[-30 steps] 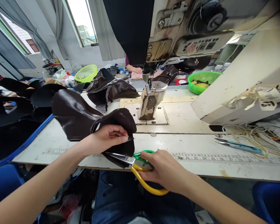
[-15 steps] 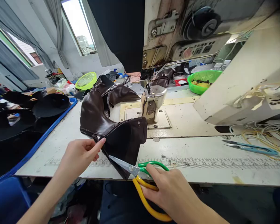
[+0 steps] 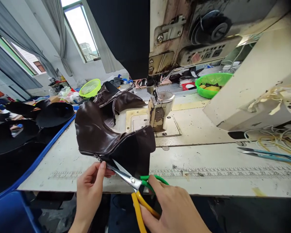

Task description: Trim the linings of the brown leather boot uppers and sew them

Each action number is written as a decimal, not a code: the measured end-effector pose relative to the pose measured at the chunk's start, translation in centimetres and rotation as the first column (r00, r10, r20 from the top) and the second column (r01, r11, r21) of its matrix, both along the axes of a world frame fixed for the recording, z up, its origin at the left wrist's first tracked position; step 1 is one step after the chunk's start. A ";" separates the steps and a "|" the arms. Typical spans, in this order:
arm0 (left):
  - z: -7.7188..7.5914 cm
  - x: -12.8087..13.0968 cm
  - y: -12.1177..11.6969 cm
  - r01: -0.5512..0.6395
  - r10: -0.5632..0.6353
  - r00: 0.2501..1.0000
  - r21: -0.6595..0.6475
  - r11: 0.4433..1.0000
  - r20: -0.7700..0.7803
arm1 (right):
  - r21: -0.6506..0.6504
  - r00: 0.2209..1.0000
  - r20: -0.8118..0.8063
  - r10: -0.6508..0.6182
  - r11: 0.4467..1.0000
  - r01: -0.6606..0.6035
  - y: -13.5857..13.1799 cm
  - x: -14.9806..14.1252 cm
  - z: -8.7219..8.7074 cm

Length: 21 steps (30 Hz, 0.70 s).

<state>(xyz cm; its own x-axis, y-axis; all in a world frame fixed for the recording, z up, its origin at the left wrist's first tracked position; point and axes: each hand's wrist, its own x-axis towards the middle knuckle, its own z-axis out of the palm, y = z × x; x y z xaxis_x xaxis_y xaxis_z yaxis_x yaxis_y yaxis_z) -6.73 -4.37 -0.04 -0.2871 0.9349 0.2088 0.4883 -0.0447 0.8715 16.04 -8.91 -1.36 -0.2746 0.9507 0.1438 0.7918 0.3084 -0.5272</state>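
My left hand [image 3: 91, 187] pinches the lower edge of a dark brown leather boot upper [image 3: 104, 136], holding it up over the near edge of the white sewing table [image 3: 203, 155]. My right hand [image 3: 174, 207] grips scissors [image 3: 135, 187] with one green and one yellow handle. Their open blades point left and up at the leather's edge, right beside my left thumb. Behind the piece stands the post of an industrial sewing machine [image 3: 158, 106].
More brown leather pieces [image 3: 116, 97] lie behind. Black pieces fill a blue-rimmed bin [image 3: 36, 119] at left. Thread snips [image 3: 269, 154] and loose elastic bands lie at right. A green bowl [image 3: 212, 84] and a yellow-green basket [image 3: 89, 88] stand at the back.
The leather piece was unfolded and lifted off the table. My left hand slid down to its lower edge, and the scissors swung up with blades open at that edge.
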 end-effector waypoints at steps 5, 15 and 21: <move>-1.6 -0.3 -0.9 -0.027 0.023 0.996 0.043 0.999 0.091 | -0.174 0.997 0.045 0.056 0.984 -0.048 0.4 -0.7 0.5; -3.9 -0.7 -1.6 -0.073 0.055 0.958 0.054 0.996 0.282 | -0.321 0.987 0.077 0.140 0.941 -0.108 1.3 -1.2 1.4; -4.2 -1.3 -1.9 -0.033 0.024 0.947 0.024 0.999 0.319 | -0.286 0.988 0.077 0.137 0.952 -0.110 1.8 -1.5 1.7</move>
<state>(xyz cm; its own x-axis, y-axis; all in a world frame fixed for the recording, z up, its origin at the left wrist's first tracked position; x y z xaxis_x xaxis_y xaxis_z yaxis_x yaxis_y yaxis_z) -8.07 -6.30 -4.28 -0.3697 0.9202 0.1286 0.1868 -0.0620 0.9804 14.52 -7.14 0.33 -0.3920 0.9067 -0.1556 0.8072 0.2578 -0.5311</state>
